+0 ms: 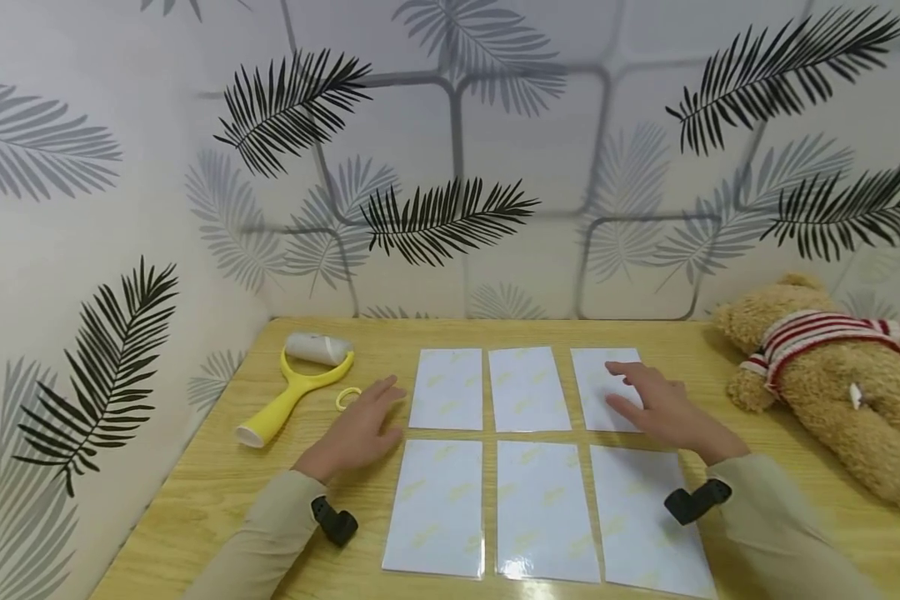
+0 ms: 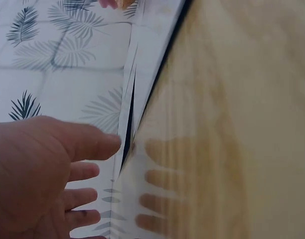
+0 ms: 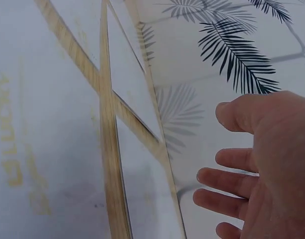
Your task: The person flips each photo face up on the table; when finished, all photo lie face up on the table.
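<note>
We extend our left arm (image 1: 258,533) and right arm (image 1: 772,521) forward, well apart. Our left grip (image 1: 354,435) angles inward, its fingers (image 2: 81,197) loosely straight; our right grip (image 1: 663,408) angles inward too, fingers relaxed, thumb (image 3: 238,113) standing apart from them.

Six white sheets (image 1: 546,504) | faintly printed in yellow | laid flat in two rows of three on wooden table (image 1: 382,333)
</note>
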`<state>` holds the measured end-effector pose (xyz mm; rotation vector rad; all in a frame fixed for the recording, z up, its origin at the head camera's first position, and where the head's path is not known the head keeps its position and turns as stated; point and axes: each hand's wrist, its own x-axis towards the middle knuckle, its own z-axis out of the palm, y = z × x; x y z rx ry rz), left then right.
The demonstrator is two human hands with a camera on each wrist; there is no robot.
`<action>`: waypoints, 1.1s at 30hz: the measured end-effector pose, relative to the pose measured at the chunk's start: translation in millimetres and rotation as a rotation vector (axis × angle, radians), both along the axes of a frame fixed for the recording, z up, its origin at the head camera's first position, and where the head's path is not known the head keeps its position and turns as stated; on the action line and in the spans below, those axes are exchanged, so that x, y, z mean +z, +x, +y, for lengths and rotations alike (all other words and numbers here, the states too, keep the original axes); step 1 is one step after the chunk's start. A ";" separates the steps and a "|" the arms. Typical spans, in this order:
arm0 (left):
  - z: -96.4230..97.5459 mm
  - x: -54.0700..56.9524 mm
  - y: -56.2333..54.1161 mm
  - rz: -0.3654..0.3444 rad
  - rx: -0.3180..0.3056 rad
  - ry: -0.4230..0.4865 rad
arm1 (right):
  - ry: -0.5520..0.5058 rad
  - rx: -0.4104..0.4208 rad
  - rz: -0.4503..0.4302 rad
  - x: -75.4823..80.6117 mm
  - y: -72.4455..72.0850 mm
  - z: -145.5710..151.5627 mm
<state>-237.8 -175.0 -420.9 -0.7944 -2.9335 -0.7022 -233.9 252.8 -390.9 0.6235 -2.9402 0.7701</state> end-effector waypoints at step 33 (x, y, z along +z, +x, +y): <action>7.2 -14.2 -16.2 -0.029 -0.080 0.032 | -0.244 0.154 -0.323 -14.4 -63.1 -128.2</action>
